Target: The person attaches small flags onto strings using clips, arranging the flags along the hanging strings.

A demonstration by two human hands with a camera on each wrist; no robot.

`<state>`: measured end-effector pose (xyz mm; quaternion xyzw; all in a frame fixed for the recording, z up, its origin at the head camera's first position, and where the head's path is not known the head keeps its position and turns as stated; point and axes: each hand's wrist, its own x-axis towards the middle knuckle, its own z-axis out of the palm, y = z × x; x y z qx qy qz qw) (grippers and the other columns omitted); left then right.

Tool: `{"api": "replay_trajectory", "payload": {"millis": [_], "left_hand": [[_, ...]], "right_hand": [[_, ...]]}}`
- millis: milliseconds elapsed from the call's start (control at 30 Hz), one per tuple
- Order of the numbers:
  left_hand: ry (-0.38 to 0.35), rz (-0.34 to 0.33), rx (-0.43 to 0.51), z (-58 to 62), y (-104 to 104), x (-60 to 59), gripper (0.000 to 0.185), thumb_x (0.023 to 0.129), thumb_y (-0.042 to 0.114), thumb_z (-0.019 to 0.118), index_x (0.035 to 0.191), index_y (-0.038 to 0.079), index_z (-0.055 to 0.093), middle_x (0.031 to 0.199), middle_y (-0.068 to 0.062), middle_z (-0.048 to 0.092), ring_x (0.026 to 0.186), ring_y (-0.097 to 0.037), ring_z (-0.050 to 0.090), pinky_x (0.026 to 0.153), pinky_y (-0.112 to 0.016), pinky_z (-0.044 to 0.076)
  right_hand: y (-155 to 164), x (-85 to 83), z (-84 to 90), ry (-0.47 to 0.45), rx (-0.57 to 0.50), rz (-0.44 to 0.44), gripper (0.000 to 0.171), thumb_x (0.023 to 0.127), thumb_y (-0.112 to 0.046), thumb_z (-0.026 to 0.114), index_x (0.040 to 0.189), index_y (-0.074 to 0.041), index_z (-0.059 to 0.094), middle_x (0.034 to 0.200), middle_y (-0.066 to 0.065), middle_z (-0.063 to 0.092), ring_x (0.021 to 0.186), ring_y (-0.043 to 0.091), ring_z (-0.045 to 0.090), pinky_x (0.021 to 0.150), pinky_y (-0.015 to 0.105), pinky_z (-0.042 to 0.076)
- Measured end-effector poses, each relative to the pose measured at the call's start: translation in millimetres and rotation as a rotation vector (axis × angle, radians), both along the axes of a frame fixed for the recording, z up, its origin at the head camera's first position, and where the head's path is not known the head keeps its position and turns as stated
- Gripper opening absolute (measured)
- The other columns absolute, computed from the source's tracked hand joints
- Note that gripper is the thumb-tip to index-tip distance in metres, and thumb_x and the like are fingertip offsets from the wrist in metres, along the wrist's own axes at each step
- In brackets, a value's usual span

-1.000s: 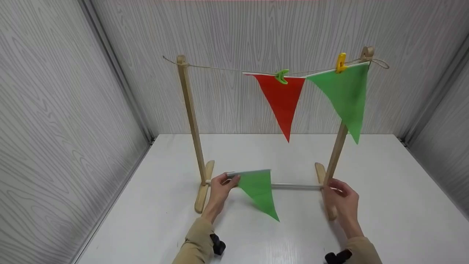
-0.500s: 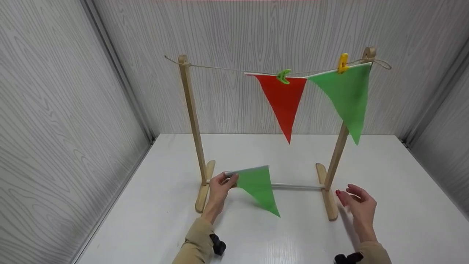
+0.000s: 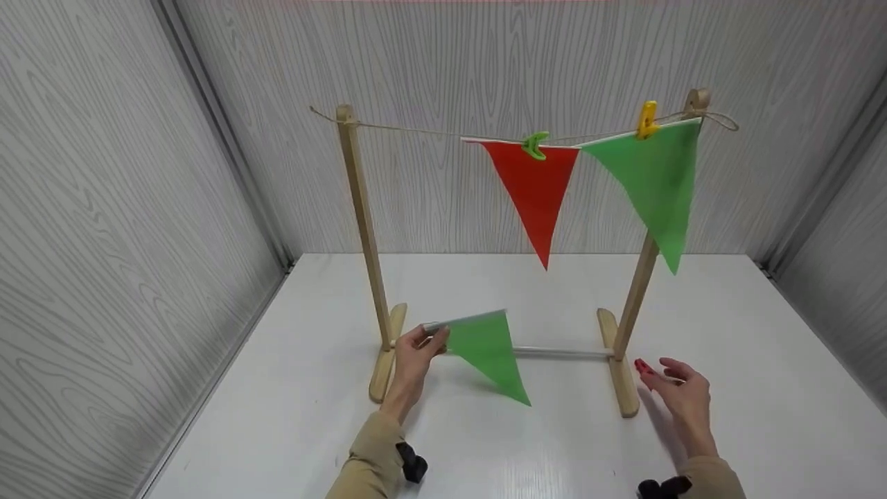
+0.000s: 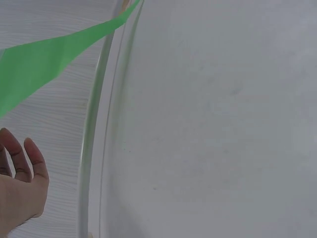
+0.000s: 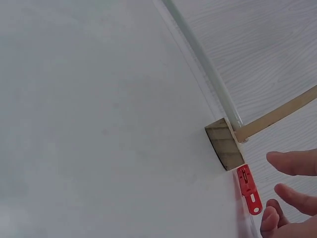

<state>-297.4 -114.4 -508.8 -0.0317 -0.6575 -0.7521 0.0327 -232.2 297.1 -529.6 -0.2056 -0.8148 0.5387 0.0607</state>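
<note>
Red clip (image 3: pixel 642 366) lies on the table (image 3: pixel 762 388) beside the stand's right foot (image 3: pixel 621 388), seemingly just touching my spread right hand (image 3: pixel 682 395), while my left hand (image 3: pixel 416 350) pinches the green flag (image 3: pixel 488 350).

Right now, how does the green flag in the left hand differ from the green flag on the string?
The held flag sits low by the stand's crossbar, pinched at one corner by the left hand; the hung flag is up on the string by the right post. The held one has no clip; the hung one has a yellow clip. Both are green triangles.
</note>
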Motion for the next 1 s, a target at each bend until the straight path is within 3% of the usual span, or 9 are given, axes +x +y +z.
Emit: {"api": "replay_trajectory", "payload": {"millis": [167, 267, 567, 833, 1000], "left_hand": [[-0.013, 0.011, 0.002, 1.2, 1.4, 0.2, 0.027, 0.094, 0.016, 0.072, 0.111, -0.005, 0.068, 0.090, 0.006, 0.069, 0.085, -0.007, 0.065, 0.081, -0.023, 0.057], [-0.012, 0.007, 0.001, 1.0, 2.2, -0.2, 0.027, 0.094, 0.015, 0.071, 0.111, -0.005, 0.068, 0.090, 0.006, 0.069, 0.085, -0.007, 0.065, 0.081, -0.023, 0.057], [-0.004, -0.007, 0.002, 0.1, 3.0, -0.5, 0.029, 0.094, 0.017, 0.071, 0.113, -0.005, 0.067, 0.091, 0.006, 0.069, 0.086, -0.007, 0.065, 0.082, -0.023, 0.057], [-0.033, -0.003, -0.008, -0.9, 2.2, -1.0, 0.029, 0.095, 0.018, 0.071, 0.113, -0.005, 0.067, 0.092, 0.005, 0.069, 0.085, -0.007, 0.065, 0.082, -0.023, 0.057], [-0.045, 0.002, 0.005, 0.7, 2.7, -2.0, 0.029, 0.094, 0.017, 0.071, 0.114, -0.004, 0.068, 0.092, 0.006, 0.069, 0.086, -0.007, 0.065, 0.081, -0.023, 0.057]], "right_hand": [[1.0, -1.6, -0.1, -0.034, 0.055, 0.054, 0.059, 0.094, -0.014, 0.068, 0.143, 0.009, 0.044, 0.137, 0.033, 0.046, 0.114, 0.035, 0.048, 0.087, 0.029, 0.045], [1.7, -2.8, -0.7, -0.048, 0.090, 0.058, 0.059, 0.092, -0.012, 0.068, 0.141, 0.011, 0.044, 0.132, 0.034, 0.048, 0.113, 0.037, 0.048, 0.090, 0.037, 0.043], [4.8, -4.7, -2.9, -0.057, 0.164, 0.070, 0.056, 0.089, -0.009, 0.070, 0.136, 0.013, 0.048, 0.120, 0.031, 0.054, 0.102, 0.032, 0.050, 0.073, 0.021, 0.041], [6.6, -4.1, -4.7, -0.037, 0.202, 0.069, 0.051, 0.089, -0.007, 0.069, 0.131, 0.015, 0.052, 0.115, 0.032, 0.058, 0.100, 0.033, 0.054, 0.075, 0.025, 0.041], [7.3, -4.2, -4.8, -0.052, 0.199, 0.076, 0.050, 0.091, -0.009, 0.067, 0.133, 0.014, 0.051, 0.119, 0.033, 0.058, 0.105, 0.037, 0.055, 0.083, 0.034, 0.046]]}}
